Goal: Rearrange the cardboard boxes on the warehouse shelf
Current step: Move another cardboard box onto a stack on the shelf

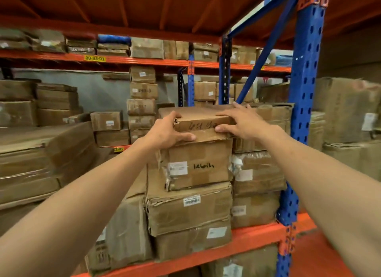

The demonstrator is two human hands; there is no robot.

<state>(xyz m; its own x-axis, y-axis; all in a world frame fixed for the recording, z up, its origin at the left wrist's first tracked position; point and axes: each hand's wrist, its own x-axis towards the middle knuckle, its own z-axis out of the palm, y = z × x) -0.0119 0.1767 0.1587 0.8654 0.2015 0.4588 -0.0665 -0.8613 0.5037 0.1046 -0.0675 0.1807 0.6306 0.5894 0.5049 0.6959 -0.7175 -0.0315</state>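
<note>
A flat brown cardboard box [203,125] with handwritten digits on its front lies on top of a stack on the orange shelf. My left hand [168,132] grips its front left corner, thumb along the lower edge. My right hand [244,122] holds its right end, fingers spread over the top and thumb on the front face. Under it sits a taped box [198,165] with a white label and black scribble, then a crumpled box [189,208] with a barcode label.
A blue upright post [305,95] stands just right of the stack, with an orange shelf beam [247,241] below. More boxes [259,173] press against the stack's right side. Large wrapped cartons [31,163] lie at the left. Shelves behind hold several stacked boxes [142,103].
</note>
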